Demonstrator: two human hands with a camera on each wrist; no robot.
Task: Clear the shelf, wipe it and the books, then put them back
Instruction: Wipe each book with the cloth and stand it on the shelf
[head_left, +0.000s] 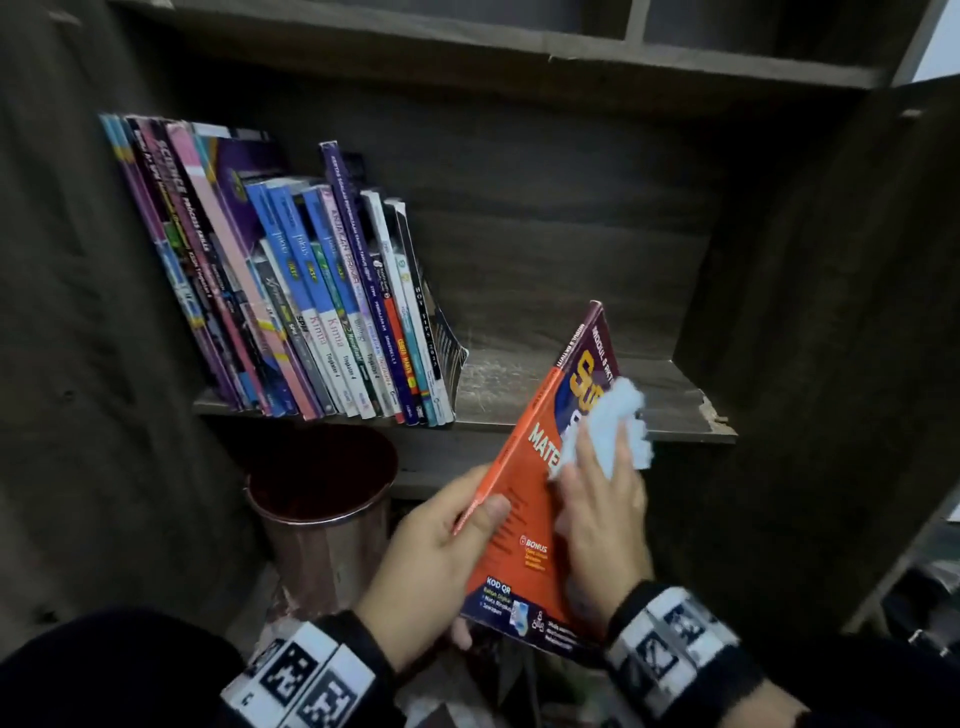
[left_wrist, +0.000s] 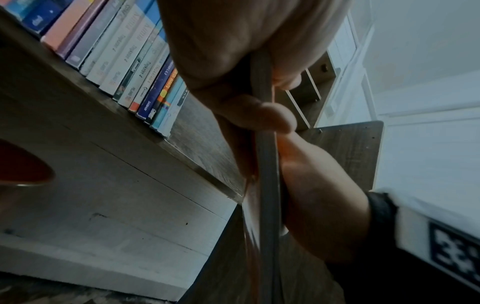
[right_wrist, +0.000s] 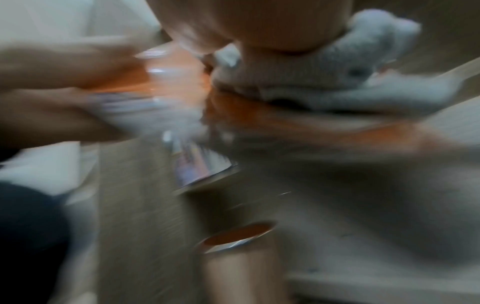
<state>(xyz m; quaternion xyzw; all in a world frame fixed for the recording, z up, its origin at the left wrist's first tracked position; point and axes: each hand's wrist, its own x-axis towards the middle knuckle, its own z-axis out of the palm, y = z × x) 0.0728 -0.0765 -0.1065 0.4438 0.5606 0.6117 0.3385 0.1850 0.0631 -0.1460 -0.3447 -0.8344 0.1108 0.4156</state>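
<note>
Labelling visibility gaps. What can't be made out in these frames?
- Orange book title: head view, cloth and right hand cover it.
- Right wrist view: motion blur smears everything.
- Left hand fingers: head view, behind the book.
- Bin contents: too dark.

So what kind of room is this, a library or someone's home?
Probably a home study corner, not a library. One dark wooden shelf holds a leaning row of school workbooks, and a copper-coloured waste bin stands below it. White walls show in the left wrist view.
</note>
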